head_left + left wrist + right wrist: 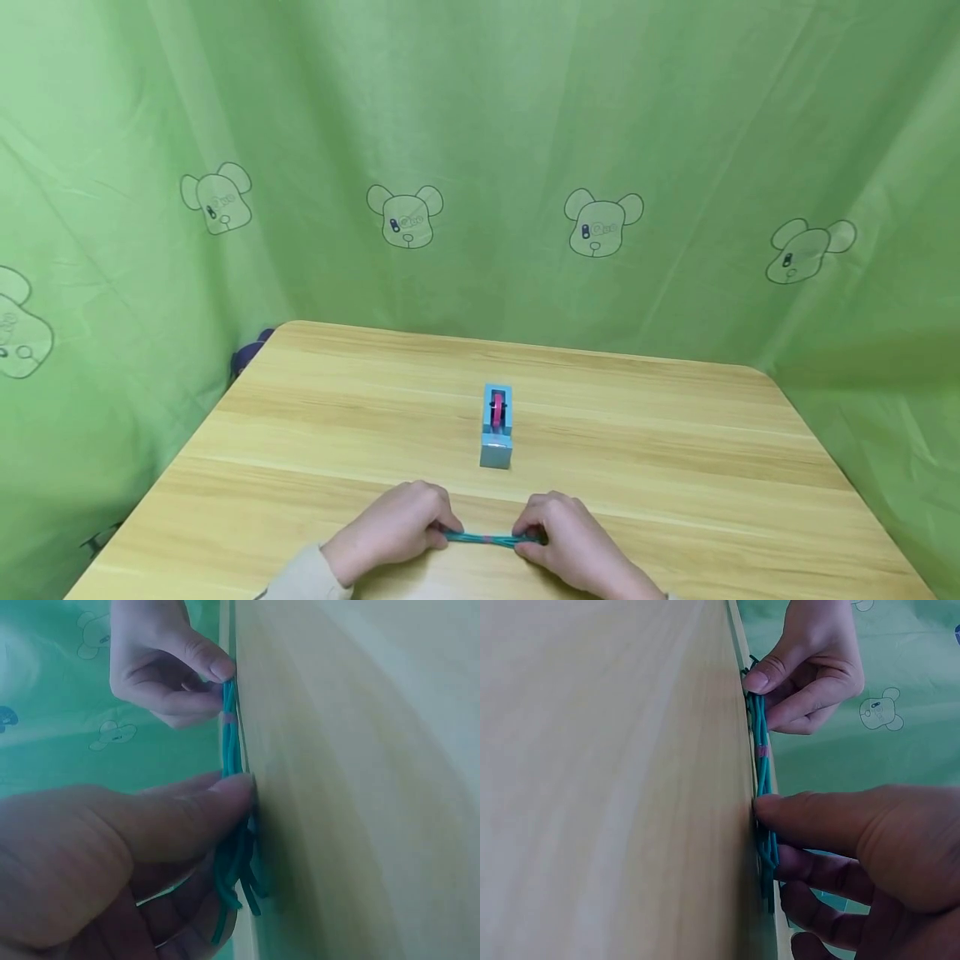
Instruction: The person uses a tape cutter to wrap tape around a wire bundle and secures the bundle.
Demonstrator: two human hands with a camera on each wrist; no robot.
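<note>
A bundle of thin teal cords [471, 537] lies stretched between both hands, low over the front of the table. A narrow pink band [763, 751], seemingly tape, circles its middle. The left hand [401, 521] pinches one end between thumb and fingers; loose cord ends [238, 874] poke out below its grip in the left wrist view. At the other end the right hand [573, 542] pinches the bundle the same way, with a few cord tips showing past its fingers in the right wrist view. Beyond the hands stands a light blue tape dispenser [496, 454] holding a pink roll [497, 410].
The wooden table [360, 400] has rounded far corners. Green curtains [495, 100] printed with mouse-like heads surround it on the far side and both flanks. Something dark purple [246, 357] shows behind the table's far left edge.
</note>
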